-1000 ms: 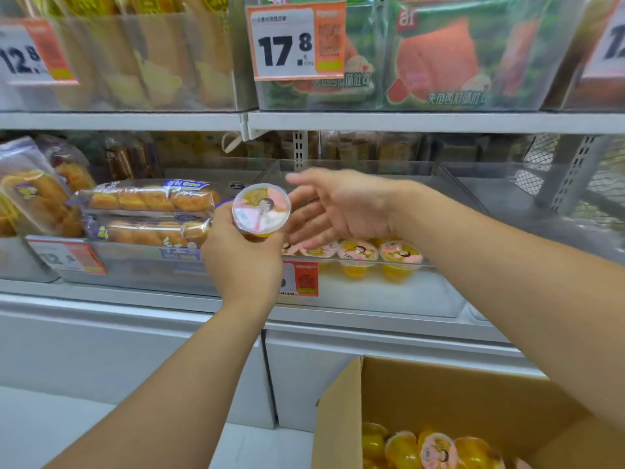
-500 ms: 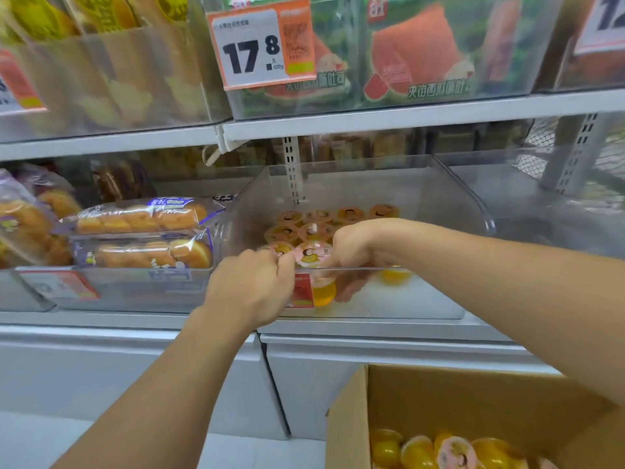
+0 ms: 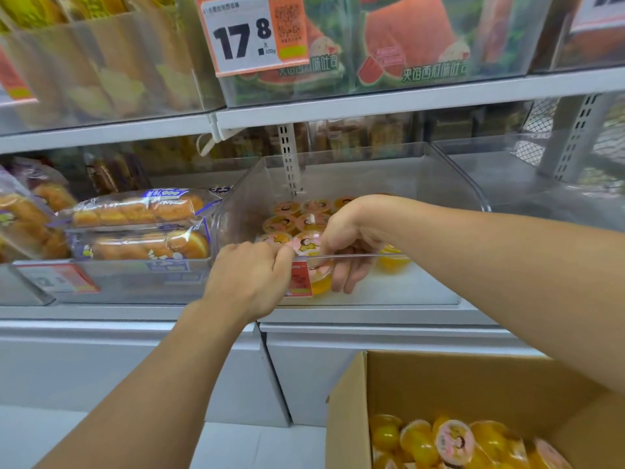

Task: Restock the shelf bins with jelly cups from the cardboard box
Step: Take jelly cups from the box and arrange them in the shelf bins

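Jelly cup [image 3: 308, 243] went in at the front of the clear bin [image 3: 399, 184], held between both our hands!

We had our right hand [image 3: 345, 238] reaching over the bin's front wall, fingers [image 3: 348, 277] curled down round the cup, its yellow body showing through the plastic beside the red price tag [image 3: 299, 279]. Our left hand [image 3: 248, 275] met it at the rim, fingertips pinched together on the pink lid's edge. Behind it sat rows of more cups [image 3: 287, 218]. Down at lower right, the cardboard box [image 3: 439, 384] held loose yellow cups [image 3: 419, 441]. Bagged bread [image 3: 142, 228] filled the neighbouring bin to the left.
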